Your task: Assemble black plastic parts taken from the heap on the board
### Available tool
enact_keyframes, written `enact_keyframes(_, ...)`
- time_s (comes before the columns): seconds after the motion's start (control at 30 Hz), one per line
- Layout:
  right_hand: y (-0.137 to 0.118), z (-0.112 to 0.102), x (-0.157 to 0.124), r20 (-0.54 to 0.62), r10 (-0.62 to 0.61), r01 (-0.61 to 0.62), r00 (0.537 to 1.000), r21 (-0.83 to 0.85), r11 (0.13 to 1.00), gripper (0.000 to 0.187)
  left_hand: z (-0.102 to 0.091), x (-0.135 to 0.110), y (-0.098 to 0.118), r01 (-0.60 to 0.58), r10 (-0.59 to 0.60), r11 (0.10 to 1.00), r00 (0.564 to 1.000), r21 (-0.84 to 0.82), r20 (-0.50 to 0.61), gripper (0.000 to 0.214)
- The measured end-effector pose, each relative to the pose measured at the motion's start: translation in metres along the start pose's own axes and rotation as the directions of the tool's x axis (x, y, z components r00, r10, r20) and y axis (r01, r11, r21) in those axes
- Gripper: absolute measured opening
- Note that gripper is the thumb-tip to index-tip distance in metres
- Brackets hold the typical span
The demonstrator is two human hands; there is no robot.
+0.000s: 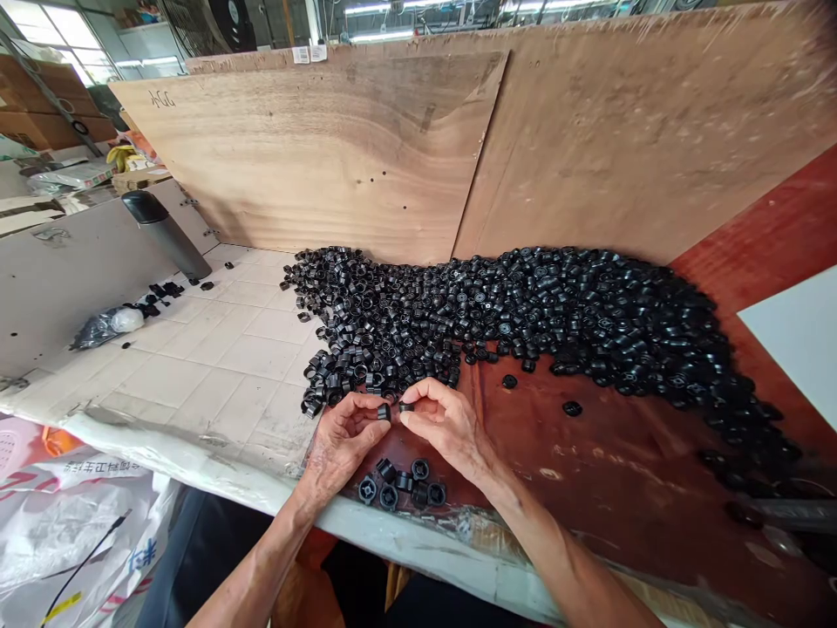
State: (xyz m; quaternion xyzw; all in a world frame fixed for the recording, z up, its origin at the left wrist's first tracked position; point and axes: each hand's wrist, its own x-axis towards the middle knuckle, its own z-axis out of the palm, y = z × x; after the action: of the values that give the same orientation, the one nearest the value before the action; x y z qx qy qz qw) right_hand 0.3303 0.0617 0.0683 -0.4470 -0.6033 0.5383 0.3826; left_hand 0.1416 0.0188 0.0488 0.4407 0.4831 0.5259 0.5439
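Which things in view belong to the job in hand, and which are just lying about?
Apparently in the job:
small black plastic piece in the left hand
small black plastic piece in the right hand
wide heap of small black plastic parts
little cluster of black plastic parts between the forearms

Apparently lying about:
grey cylindrical bottle, black-capped
brown cardboard boxes

Workshop or small factory floor: big heap of small black plastic parts (516, 305) spread along the back edge of a worn, taped tabletop (228, 358), rough plywood boards (340, 148) standing up behind it. Past the back left corner: stacked cardboard boxes (43, 96), large windows (56, 35), a big fan (196, 22); strip lights (379, 10) beyond the back edge.
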Motion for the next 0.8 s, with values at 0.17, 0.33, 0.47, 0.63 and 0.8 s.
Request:
enact_keyframes(0.17, 0.0009, 0.0019, 0.0018, -0.032, -0.016, 0.019, 0.999, 0.077, 0.997, 0.017, 0.0002, 0.0007, 0.0037, -0.043, 0.043, 0.999, 0.999, 0.016, 0.002, 0.030)
enact_keyframes(0.33, 0.0008, 0.0059, -0.0014, -0.022, -0.127, 0.128, 0.992, 0.023, 0.992, 0.011, 0.0003, 0.0005, 0.0033, -0.047, 0.048, 0.998, 0.998, -0.029, 0.036, 0.030)
enact_keyframes(0.47, -0.0046, 0.0073, -0.0039, -0.010, -0.135, 0.133, 0.991, -0.087, 0.987, 0.009, 0.0011, -0.0002, 0.0032, -0.048, 0.049, 0.998, 0.998, -0.034, 0.031, 0.030)
enact_keyframes(0.63, -0.0055, 0.0057, -0.0043, 0.007, -0.159, 0.158, 0.987, -0.136, 0.978, 0.015, -0.0005, 0.0002, -0.0001, -0.101, 0.101, 0.995, 0.995, 0.015, 0.029, 0.027)
enact_keyframes(0.8, 0.0018, 0.0055, -0.0037, 0.036, -0.248, 0.249, 0.968, -0.231, 0.940, 0.024, -0.0025, 0.0002, -0.0037, -0.129, 0.128, 0.987, 0.992, 0.099, 0.024, 0.026)
